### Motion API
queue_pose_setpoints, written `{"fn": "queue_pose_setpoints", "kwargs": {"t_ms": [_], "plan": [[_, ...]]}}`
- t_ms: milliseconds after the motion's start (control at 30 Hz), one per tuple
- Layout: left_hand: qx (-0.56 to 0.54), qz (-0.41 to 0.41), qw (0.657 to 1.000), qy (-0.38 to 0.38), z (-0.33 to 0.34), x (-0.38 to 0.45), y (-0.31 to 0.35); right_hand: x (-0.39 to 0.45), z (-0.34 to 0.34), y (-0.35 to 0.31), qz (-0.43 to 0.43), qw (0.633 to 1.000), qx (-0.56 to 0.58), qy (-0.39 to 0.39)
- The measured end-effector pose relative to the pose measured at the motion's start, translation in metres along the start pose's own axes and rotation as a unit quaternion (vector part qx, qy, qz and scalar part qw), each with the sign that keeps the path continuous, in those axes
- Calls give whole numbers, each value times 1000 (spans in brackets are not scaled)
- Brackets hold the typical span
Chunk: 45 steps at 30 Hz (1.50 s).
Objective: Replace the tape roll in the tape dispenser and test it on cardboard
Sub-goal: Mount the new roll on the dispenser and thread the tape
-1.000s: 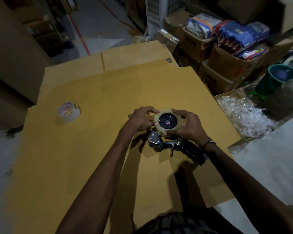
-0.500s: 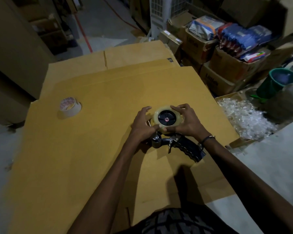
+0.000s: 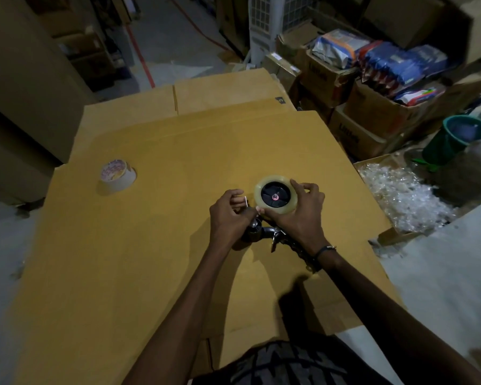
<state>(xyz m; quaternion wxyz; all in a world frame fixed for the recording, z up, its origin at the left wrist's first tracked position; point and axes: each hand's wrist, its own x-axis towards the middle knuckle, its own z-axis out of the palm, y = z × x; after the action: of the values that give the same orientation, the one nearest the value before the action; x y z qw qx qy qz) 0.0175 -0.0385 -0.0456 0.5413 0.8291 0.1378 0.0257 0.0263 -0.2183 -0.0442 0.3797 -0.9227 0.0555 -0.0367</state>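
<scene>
A clear tape roll (image 3: pixel 264 207) sits on the black hub of the tape dispenser (image 3: pixel 261 233), which lies on a large brown cardboard sheet (image 3: pixel 150 245). My right hand (image 3: pixel 300 215) wraps the roll's right and lower rim. My left hand (image 3: pixel 228 215) is at the roll's left side, fingers pinched on what looks like the loose tape end above the dispenser's roller. The dispenser's dark handle runs under my right wrist, mostly hidden. A second, white tape roll (image 3: pixel 117 175) lies on its side on the cardboard to the far left.
Stacked cardboard boxes (image 3: pixel 372 115) with packaged goods stand at the back right. A green bucket (image 3: pixel 453 140) and a box of crumpled clear plastic (image 3: pixel 400 195) sit right of the sheet. Grey floor shows at both sides.
My left hand slid from the roll's left rim down to its lower left and pinched there. My right hand stayed on the roll. The camera shifted slightly.
</scene>
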Motion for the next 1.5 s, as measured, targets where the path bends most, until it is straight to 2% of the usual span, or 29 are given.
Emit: {"fn": "queue_pose_setpoints", "kwargs": {"t_ms": [133, 267, 600, 800, 900, 1000, 1133, 1200, 1400, 1500], "plan": [[2, 25, 999, -46, -6, 15, 8, -12, 9, 2, 25, 996, -51, 63], [22, 54, 993, -107, -15, 30, 12, -9, 7, 4, 39, 996, -56, 54], [49, 73, 990, -112, -13, 19, 8, 31, -27, 21, 7, 991, -6, -132], [130, 97, 982, -94, -4, -2, -2, 60, -53, 19, -28, 963, 11, -267], [152, 98, 981, -71, 0, -9, -2, 74, -61, 17, -51, 946, -22, -320], [175, 110, 976, -63, 2, -12, -3, 83, -61, 11, -73, 939, -67, -329], [203, 111, 971, -66, 3, -9, -3, 82, -48, 7, -103, 954, -86, -267], [211, 108, 969, -70, 5, -7, -3, 85, -47, 10, -128, 952, -89, -262], [213, 105, 968, -81, 6, -7, -6, 102, -59, 18, -183, 908, -105, -363], [210, 105, 968, -84, 7, -6, -6, 112, -60, 22, -207, 892, -103, -389]]}}
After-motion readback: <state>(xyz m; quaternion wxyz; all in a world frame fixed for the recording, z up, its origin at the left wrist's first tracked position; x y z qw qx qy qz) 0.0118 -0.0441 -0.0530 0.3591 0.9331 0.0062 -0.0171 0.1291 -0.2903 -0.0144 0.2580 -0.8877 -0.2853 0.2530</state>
